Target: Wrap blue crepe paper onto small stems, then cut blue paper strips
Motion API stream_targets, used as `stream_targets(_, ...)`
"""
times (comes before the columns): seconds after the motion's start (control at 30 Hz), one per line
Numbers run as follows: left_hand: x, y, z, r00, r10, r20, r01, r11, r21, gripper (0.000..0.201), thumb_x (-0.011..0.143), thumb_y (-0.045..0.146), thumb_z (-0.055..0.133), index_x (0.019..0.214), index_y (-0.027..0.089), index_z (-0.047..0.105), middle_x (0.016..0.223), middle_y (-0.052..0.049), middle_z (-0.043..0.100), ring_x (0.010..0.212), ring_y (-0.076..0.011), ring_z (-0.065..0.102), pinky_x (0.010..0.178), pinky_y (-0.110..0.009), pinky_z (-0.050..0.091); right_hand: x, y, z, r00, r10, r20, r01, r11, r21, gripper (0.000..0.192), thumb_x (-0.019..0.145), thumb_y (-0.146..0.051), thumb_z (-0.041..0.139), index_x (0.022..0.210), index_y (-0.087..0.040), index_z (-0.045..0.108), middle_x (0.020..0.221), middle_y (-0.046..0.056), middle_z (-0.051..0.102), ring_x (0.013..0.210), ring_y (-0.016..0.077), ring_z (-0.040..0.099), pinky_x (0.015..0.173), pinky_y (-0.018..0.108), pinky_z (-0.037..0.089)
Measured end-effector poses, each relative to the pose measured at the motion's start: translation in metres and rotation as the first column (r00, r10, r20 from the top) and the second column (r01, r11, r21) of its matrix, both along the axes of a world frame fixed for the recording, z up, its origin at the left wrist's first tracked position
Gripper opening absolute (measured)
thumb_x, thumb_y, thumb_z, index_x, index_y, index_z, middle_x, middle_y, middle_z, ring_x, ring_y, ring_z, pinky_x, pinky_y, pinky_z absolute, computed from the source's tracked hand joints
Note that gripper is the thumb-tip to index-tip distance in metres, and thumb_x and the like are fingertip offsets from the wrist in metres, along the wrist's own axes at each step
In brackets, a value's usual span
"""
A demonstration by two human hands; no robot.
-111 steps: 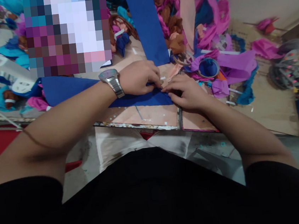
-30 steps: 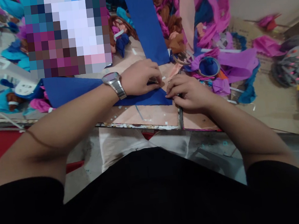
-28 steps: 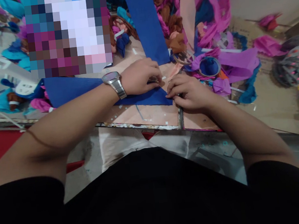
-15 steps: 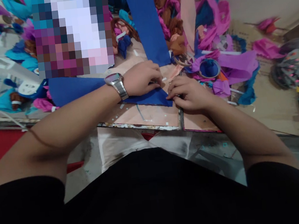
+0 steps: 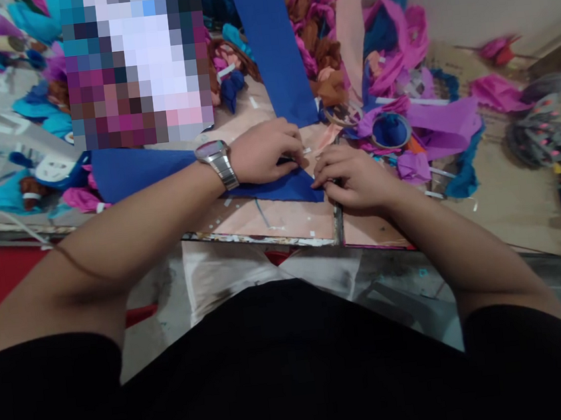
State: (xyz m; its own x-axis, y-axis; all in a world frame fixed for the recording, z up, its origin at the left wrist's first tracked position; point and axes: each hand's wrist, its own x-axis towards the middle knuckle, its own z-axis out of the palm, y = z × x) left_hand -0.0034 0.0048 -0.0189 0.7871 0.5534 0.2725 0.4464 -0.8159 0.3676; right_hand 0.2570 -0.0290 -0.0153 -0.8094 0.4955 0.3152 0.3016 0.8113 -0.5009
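The left hand [image 5: 264,153], with a watch [image 5: 215,163] on its wrist, is pressing down on a blue paper strip [image 5: 278,187] that is lying flat on a peach-coloured board [image 5: 281,220] at the near edge of the table. Its fingers are curling closed over the paper, pinching it near the fold. The right hand [image 5: 352,176] is sitting just beside it, fingertips touching the pointed right end of the same strip and closing on it; whether it is gripping anything besides the paper cannot be told.

The strip is running from the left, under the left forearm, to the point between the two hands, and a second length of blue paper [image 5: 276,43] is rising from there toward the far side of the table. To do this fold well, I judge the left hand should be keeping the paper flat and steady while the right fingertips are lining up the edges before creasing.

Crumpled purple, pink, brown and teal paper scraps [image 5: 394,51] are crowding the table just beyond the hands, and a tape roll [image 5: 391,129] is lying near the right hand. The scraps are standing close enough that they could be catching the loose end of the strip
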Motion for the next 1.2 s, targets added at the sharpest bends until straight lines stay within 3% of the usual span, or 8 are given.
stream_targets(0.23, -0.002, 0.001, 0.000, 0.995, 0.080, -0.054, -0.081, 0.997, -0.015, 0.024, 0.095, 0.036, 0.059, 0.098, 0.020, 0.077, 0.106, -0.010, 0.071, 0.104, -0.0273, 0.062, 0.093, -0.040, 0.043, -0.001, -0.001, 0.001, 1.000, -0.001, 0.006, 0.001, 1.000, -0.007, 0.025, 0.082, -0.011, 0.061, 0.088, -0.025, 0.081, 0.093, 0.007, 0.077, 0.092, 0.0267, 0.069, 0.090, 0.047, 0.054)
stream_targets(0.47, -0.002, 0.001, 0.001, 0.994, 0.081, -0.075, -0.079, 0.997, 0.021, 0.024, 0.097, 0.034, 0.057, 0.097, 0.018, 0.074, 0.106, -0.011, 0.070, 0.103, -0.0269, 0.062, 0.094, -0.041, 0.043, -0.001, -0.001, 0.000, 1.000, -0.002, 0.000, 0.002, 1.000, -0.015, 0.026, 0.082, -0.011, 0.061, 0.090, -0.025, 0.081, 0.095, 0.007, 0.077, 0.093, 0.0268, 0.069, 0.090, 0.048, 0.055)
stream_targets(0.77, 0.000, 0.002, -0.014, 0.994, 0.109, -0.030, -0.108, 0.994, 0.018, 0.017, 0.097, 0.027, 0.057, 0.102, 0.020, 0.072, 0.112, -0.011, 0.067, 0.112, -0.0286, 0.058, 0.098, -0.043, 0.040, -0.002, -0.002, 0.002, 1.000, -0.012, 0.001, 0.012, 1.000, -0.020, 0.024, 0.083, -0.012, 0.060, 0.089, -0.025, 0.080, 0.093, 0.006, 0.076, 0.091, 0.0256, 0.069, 0.089, 0.045, 0.054)
stream_targets(0.9, 0.000, 0.001, -0.011, 0.994, 0.110, -0.015, -0.110, 0.994, 0.024, 0.021, 0.101, 0.025, 0.049, 0.108, 0.020, 0.068, 0.109, -0.011, 0.066, 0.111, -0.0288, 0.058, 0.097, -0.044, 0.039, -0.003, -0.006, 0.004, 0.988, -0.144, -0.047, 0.141, 0.987, -0.075, 0.017, 0.087, -0.016, 0.061, 0.092, -0.023, 0.076, 0.092, 0.005, 0.075, 0.090, 0.0239, 0.069, 0.087, 0.041, 0.055)
stream_targets(1.03, 0.002, -0.001, -0.005, 0.994, 0.102, 0.028, -0.103, 0.994, 0.030, 0.021, 0.102, 0.025, 0.045, 0.105, 0.020, 0.064, 0.104, -0.012, 0.065, 0.105, -0.0290, 0.058, 0.091, -0.044, 0.040, -0.003, -0.007, 0.003, 0.932, -0.348, -0.106, 0.325, 0.928, -0.183, 0.017, 0.094, -0.029, 0.065, 0.110, -0.024, 0.067, 0.099, 0.005, 0.074, 0.084, 0.0212, 0.066, 0.080, 0.037, 0.055)
stream_targets(1.2, 0.004, -0.004, -0.004, 0.985, 0.130, 0.113, -0.129, 0.992, -0.015, 0.020, 0.104, 0.030, 0.045, 0.106, 0.023, 0.064, 0.100, -0.010, 0.066, 0.103, -0.0279, 0.060, 0.089, -0.043, 0.042, -0.004, -0.007, 0.000, 0.942, -0.307, -0.135, 0.254, 0.916, -0.310, 0.036, 0.095, -0.045, 0.071, 0.123, -0.026, 0.059, 0.090, 0.002, 0.073, 0.080, 0.0201, 0.067, 0.074, 0.034, 0.054)
